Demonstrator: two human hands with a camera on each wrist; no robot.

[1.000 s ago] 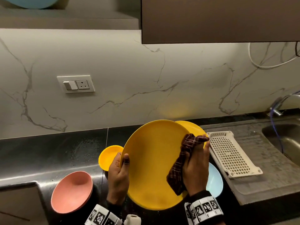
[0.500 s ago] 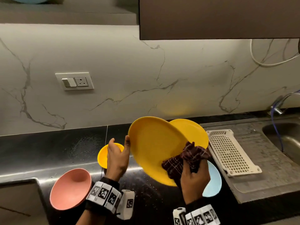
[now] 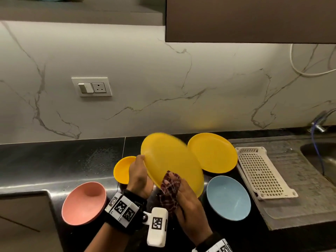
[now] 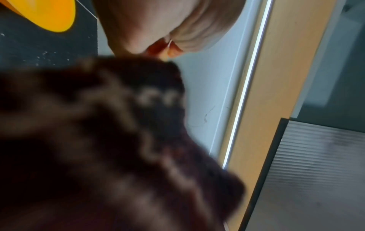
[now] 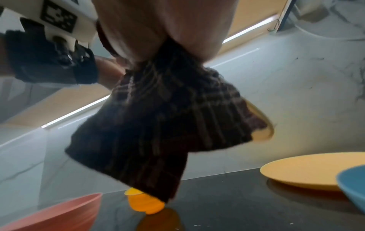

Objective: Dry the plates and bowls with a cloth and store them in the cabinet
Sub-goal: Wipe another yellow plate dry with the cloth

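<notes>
My left hand (image 3: 142, 171) grips the left rim of a large yellow plate (image 3: 171, 160), which is held tilted above the black counter and is blurred by motion. My right hand (image 3: 181, 191) holds a bunched dark checked cloth (image 3: 169, 191) against the plate's lower edge. In the right wrist view the cloth (image 5: 164, 125) hangs from my palm and covers most of the held plate's rim (image 5: 264, 125). The left wrist view is mostly filled by the blurred cloth (image 4: 98, 140). A second yellow plate (image 3: 212, 152) lies flat on the counter behind.
On the counter sit a small yellow bowl (image 3: 122, 169), a pink bowl (image 3: 84, 202) and a blue bowl (image 3: 229, 197). A white perforated rack (image 3: 261, 170) lies on the drainboard beside the sink (image 3: 320, 157). A brown cabinet door (image 3: 251, 19) hangs overhead at the right.
The held plate has tipped from facing me to a flatter tilt. My right hand with the cloth slid from the plate's right rim down to its lower edge.
</notes>
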